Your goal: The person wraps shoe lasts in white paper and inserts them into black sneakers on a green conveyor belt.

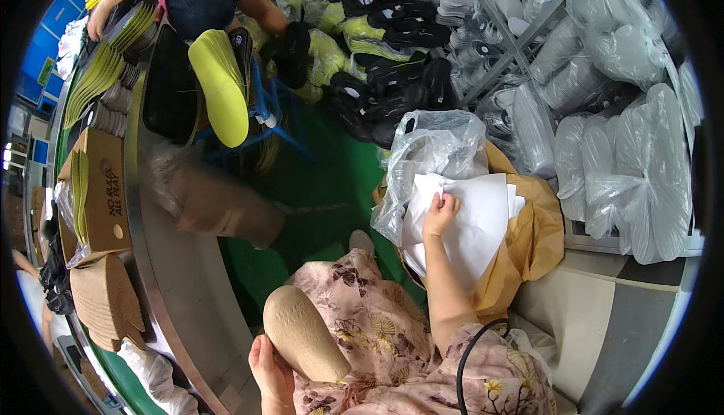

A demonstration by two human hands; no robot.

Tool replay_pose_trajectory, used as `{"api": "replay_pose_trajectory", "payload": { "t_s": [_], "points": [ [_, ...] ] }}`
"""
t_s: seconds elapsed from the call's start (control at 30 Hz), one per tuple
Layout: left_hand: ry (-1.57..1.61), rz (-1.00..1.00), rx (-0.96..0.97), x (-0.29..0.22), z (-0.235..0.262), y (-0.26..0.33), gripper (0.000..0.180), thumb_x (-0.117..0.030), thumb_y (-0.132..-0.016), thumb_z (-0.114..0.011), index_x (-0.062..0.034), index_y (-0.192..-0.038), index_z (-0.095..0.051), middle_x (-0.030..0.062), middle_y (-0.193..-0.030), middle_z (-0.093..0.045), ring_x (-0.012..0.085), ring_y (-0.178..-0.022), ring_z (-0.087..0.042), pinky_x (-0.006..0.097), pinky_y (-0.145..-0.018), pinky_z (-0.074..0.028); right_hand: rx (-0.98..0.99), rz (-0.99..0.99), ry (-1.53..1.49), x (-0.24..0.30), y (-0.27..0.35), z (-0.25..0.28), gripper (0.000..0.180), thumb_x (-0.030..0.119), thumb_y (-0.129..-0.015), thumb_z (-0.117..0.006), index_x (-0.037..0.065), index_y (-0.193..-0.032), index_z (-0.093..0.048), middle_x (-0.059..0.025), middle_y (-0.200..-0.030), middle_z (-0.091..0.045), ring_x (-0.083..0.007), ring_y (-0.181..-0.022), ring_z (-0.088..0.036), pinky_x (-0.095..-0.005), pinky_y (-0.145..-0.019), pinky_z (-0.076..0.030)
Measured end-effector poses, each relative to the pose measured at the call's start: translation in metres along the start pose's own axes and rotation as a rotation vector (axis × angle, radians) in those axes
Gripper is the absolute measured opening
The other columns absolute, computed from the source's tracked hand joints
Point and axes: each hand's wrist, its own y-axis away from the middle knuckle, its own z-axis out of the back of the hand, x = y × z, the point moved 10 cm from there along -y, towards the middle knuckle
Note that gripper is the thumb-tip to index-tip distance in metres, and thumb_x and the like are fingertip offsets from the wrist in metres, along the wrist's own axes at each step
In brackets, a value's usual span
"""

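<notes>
My left hand is closed on the side of a tan insole, which is tilted above my patterned clothing. Some of those fingers are hidden behind it. On the right, the fingertips of my right hand pinch the upper part of a stack of white paper sheets; whether they grip one sheet or several I cannot tell. The stack lies in a brown paper wrapping, with a clear plastic bag along its far left side.
A metal-edged bench runs along my left, bearing a cardboard box and stacked tan insoles. Yellow-green insoles stand on a blue stool. Black shoes and bagged grey insoles lie beyond. Another person works far left.
</notes>
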Motion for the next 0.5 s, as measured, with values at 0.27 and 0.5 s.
{"api": "replay_pose_trajectory", "payload": {
  "t_s": [0.27, 0.5],
  "points": [
    [-0.005, -0.058, 0.054, -0.022, -0.028, -0.015, 0.015, -0.018, -0.093, -0.051, -0.0043, -0.088, -0.054, -0.0002, -0.082, -0.057, 0.0072, -0.076, -0.053, 0.021, -0.068, -0.043, 0.519, -0.454, -0.880, 0.029, -0.002, 0.018, 0.008, 0.005, -0.076, -0.062, 0.003, -0.075, -0.055, -0.0148, -0.134, -0.039, -0.0243, -0.122, -0.035, -0.0333, -0.099, -0.029],
    [-0.113, -0.228, 0.254, -0.048, -0.037, -0.027, 0.008, -0.017, -0.090, -0.057, -0.0096, -0.087, -0.056, -0.0062, -0.077, -0.051, 0.0043, -0.071, -0.046, 0.020, -0.066, -0.038, 1.335, -0.393, -1.277, 0.229, 0.085, 0.097, 0.003, 0.006, -0.071, -0.055, 0.003, -0.072, -0.055, -0.0025, -0.090, -0.052, -0.0124, -0.085, -0.050, -0.0249, -0.073, -0.039]
  ]
}}
